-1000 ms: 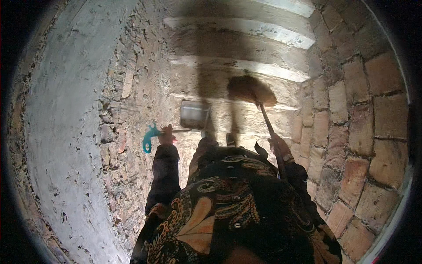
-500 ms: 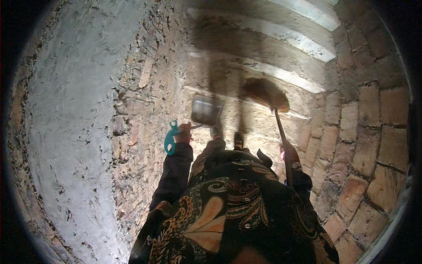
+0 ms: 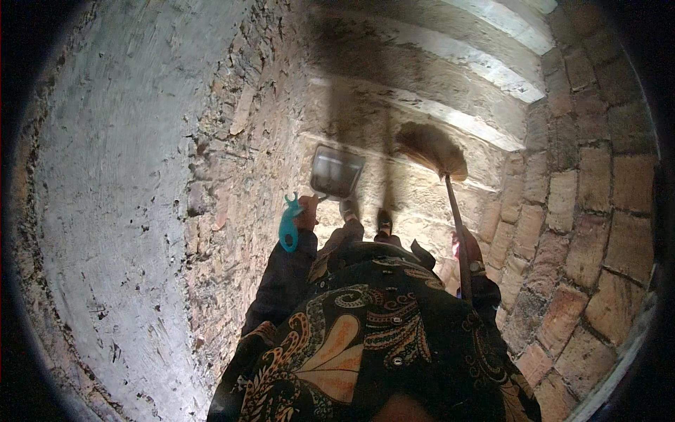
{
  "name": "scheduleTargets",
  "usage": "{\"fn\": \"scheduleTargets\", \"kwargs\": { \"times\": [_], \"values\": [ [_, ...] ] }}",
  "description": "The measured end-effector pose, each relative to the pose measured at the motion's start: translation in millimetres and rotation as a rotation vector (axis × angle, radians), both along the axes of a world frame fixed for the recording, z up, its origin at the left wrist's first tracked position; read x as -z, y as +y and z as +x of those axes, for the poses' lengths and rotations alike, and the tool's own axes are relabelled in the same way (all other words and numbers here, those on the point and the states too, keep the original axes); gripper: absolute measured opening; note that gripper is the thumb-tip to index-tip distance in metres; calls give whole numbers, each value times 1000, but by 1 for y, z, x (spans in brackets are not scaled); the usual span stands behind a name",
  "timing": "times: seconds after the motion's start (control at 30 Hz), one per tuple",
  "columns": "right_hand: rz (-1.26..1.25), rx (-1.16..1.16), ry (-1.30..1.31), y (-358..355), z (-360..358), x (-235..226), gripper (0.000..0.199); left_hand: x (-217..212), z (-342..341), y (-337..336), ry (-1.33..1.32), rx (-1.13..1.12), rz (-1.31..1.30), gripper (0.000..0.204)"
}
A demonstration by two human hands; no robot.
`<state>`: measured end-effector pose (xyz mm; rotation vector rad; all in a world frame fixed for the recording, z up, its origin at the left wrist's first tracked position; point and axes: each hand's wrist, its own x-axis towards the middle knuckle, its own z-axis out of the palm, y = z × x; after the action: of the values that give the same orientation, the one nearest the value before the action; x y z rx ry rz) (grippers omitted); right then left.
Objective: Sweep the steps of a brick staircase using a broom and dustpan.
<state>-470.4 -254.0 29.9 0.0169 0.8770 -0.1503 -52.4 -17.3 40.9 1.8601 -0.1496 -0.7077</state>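
My left hand [image 3: 308, 212] is closed round the handle of a dustpan [image 3: 337, 171]. The pan is dark and squarish, held out past my hand in front of my left foot. A teal handle end [image 3: 288, 224] with a hole in it sticks out on the near side of the fist. In my right hand [image 3: 470, 250] is the wooden stick of a broom [image 3: 453, 200], the fingers wrapped round it. Its fan-shaped brown bristles [image 3: 430, 149] point away from me, over the stone steps and right of the dustpan. Whether the bristles touch a step, I cannot tell.
Several pale stone steps [image 3: 478, 125] lie ahead, partly under my shadow. A rough wall with grey plaster [image 3: 119, 197] and exposed brick rises close on the left. A brick wall [image 3: 562, 204] stands on the right. My feet [image 3: 384, 219] are on a lit step.
My left hand and the dustpan have shifted slightly to the right, and the pan has turned a little. The broom's bristles sit slightly farther right. Both hands keep their hold.
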Motion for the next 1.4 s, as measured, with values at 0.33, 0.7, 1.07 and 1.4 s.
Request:
{"fn": "scheduleTargets", "kwargs": {
  "times": [0.33,0.7,1.07,1.4],
  "values": [
    [54,21,54,2,5,-7,37,-22,-6,-3,31,25,44,27],
    [-70,-13,141,5,10,-15,35,-24,-7,1,94,-20,82,37],
    [-39,67,153,6,13,-14,35,-58,-4,13,12,124,130,27],
    [-116,50,174,7,22,-18,37,-100,-2,2,-212,182,14,19]
  ]
}}
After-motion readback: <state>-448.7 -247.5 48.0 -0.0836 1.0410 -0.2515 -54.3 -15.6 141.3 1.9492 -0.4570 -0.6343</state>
